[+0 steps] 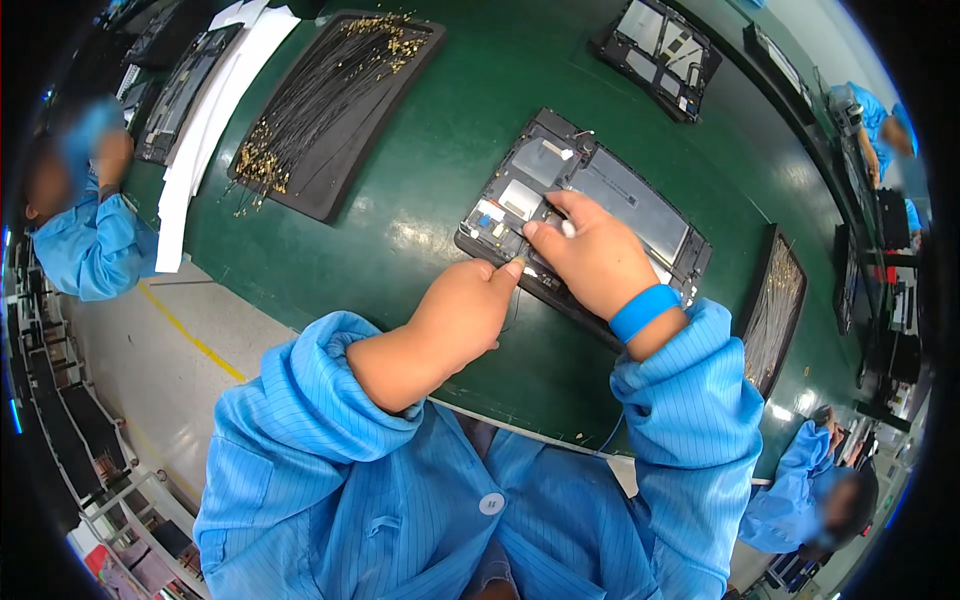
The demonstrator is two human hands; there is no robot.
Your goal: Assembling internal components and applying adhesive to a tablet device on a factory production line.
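Right hand: Centrally in the frame, the right hand (592,252) lies curled on top of the opened tablet chassis (583,212), fingers drawn narrow and pinching something small and pale near the board area; what it is I cannot tell. A blue wrist band (643,311) sits just below it.
Left hand: the left hand (465,305) comes in just left of centre, closed into a loose fist, its thumb tip touching the near edge of the chassis, seemingly to steady the frame while the other hand works.
Chassis: it lies flat and slanted on the green table (400,220), centre to centre right, open side up, so that the inner parts face the hands.
Cable tray: a black tray (335,110) of thin dark leads with gold ends lies at upper left, well apart from the hands, within reach across open table.
White strips: long white sheets (215,110) lie just left of that tray.
Other chassis: a second opened frame (658,55) rests at the top right, and another dark tray (772,305) sits just right of the right forearm.
In the way: nothing lies between the hands and the chassis; the right-hand tray is near the sleeve.
Others: people in blue coats sit at the left edge (90,235) and lower right (810,490).
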